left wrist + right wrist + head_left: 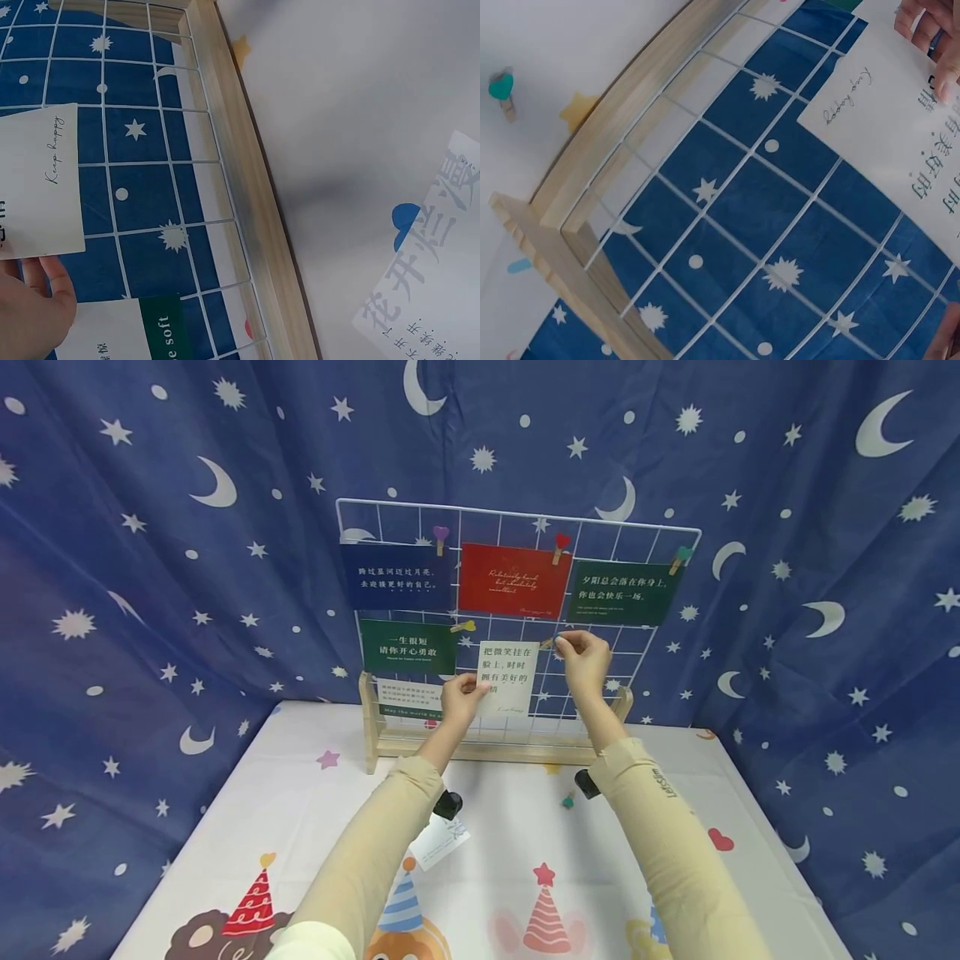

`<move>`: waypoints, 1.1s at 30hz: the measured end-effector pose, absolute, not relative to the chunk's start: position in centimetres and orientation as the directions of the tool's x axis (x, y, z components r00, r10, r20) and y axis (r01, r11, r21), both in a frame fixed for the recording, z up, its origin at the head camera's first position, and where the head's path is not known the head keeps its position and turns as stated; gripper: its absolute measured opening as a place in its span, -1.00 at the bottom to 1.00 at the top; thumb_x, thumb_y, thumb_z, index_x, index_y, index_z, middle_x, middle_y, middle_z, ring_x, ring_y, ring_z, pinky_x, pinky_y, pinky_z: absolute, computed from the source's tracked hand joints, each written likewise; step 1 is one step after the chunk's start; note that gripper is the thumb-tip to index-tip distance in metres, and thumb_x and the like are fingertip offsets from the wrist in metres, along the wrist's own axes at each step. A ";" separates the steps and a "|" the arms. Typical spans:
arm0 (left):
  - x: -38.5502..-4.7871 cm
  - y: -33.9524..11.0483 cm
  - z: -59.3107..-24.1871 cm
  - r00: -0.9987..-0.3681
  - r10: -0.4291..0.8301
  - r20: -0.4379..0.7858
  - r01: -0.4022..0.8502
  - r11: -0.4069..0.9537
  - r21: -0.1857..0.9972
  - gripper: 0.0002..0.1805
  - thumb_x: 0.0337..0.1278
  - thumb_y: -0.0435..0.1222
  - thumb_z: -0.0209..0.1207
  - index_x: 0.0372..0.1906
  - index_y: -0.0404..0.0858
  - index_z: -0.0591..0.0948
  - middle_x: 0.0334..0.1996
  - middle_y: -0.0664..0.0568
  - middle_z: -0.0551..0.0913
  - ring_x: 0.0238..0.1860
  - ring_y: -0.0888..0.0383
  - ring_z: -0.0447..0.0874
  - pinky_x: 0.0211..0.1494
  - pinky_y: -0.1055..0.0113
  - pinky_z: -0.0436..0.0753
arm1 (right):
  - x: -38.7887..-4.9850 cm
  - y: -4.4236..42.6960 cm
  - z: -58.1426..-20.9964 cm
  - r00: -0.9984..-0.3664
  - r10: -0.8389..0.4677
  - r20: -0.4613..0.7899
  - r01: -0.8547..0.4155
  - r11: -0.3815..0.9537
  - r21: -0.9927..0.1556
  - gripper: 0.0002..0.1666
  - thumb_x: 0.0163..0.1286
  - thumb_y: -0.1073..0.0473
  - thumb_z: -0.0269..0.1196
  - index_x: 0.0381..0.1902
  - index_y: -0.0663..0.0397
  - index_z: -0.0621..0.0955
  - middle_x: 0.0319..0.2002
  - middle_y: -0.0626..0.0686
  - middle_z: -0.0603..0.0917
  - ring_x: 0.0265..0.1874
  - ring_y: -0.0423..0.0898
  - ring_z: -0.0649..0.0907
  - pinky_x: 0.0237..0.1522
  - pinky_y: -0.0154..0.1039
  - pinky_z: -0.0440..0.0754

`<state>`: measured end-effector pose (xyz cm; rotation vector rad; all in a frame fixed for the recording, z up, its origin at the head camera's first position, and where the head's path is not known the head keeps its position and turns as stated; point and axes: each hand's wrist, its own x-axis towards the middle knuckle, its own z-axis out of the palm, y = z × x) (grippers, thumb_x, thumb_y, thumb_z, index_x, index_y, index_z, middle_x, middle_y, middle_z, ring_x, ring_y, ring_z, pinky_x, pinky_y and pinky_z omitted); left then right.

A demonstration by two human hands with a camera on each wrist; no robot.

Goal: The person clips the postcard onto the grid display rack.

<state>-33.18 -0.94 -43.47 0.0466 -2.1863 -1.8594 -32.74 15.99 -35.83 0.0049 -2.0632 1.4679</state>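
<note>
A white card [508, 672] with dark lettering stands upright against the white wire grid [585, 685]. My left hand [460, 697] grips its lower left edge, thumb in front. In the left wrist view the fingers of that hand [37, 304] meet the edge of the card [45, 180]. Beside the card's upper right corner, my right hand [587, 662] pinches a small wooden clothespin [548, 643] between thumb and finger. Whether the clothespin bites the card cannot be told. Only a sliver of the right hand [946, 337] shows in the right wrist view.
Heart-topped clothespins hold a navy card [397, 581], a red card [513, 581] and green cards [622, 593] on the grid. A wooden base [480, 750] supports it. On the tablecloth lie a teal-heart clothespin [567, 801] and a loose white card [440, 842].
</note>
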 end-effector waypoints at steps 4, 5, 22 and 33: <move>-33.3 -1.0 -43.7 -0.962 -0.198 0.185 0.152 0.172 0.973 -0.75 0.05 -0.40 0.26 -0.16 -0.47 0.61 -0.23 -0.30 0.69 -0.21 -0.07 0.66 -0.10 0.32 0.66 | -32.8 15.4 -35.8 -0.805 0.332 0.492 -0.349 0.407 -0.845 -0.81 0.29 0.33 0.21 -0.22 0.39 0.63 -0.26 0.32 0.70 -0.36 0.01 0.69 0.23 -0.17 0.50; -33.3 -0.9 -43.7 -0.963 -0.194 0.189 0.156 0.170 0.973 -0.76 0.06 -0.41 0.26 -0.16 -0.47 0.61 -0.22 -0.31 0.69 -0.20 -0.08 0.66 -0.08 0.30 0.66 | -32.8 15.3 -35.8 -0.798 0.335 0.501 -0.351 0.417 -0.839 -0.81 0.29 0.33 0.21 -0.22 0.39 0.63 -0.27 0.32 0.70 -0.35 0.06 0.69 0.23 -0.14 0.50; -33.6 -1.1 -44.3 -0.959 -0.207 0.193 0.160 0.166 0.973 -0.76 0.03 -0.43 0.27 -0.18 -0.49 0.60 -0.26 -0.34 0.68 -0.23 -0.11 0.66 -0.14 0.31 0.67 | -33.4 14.5 -36.5 -0.823 0.312 0.475 -0.312 0.451 -0.836 -0.81 0.29 0.34 0.20 -0.21 0.41 0.64 -0.31 0.30 0.70 -0.43 0.06 0.67 -0.50 -0.64 0.50; -33.1 -0.6 -43.9 -0.945 -0.280 0.169 0.100 0.246 0.964 -0.76 0.09 -0.32 0.27 -0.21 -0.42 0.61 -0.27 -0.26 0.72 -0.22 -0.11 0.69 -0.14 0.16 0.64 | -33.2 14.8 -35.5 -0.863 0.232 0.449 -0.235 0.603 -0.763 -0.78 0.32 0.26 0.20 -0.17 0.30 0.66 -0.30 0.24 0.72 -0.42 0.05 0.67 -0.46 -0.41 0.53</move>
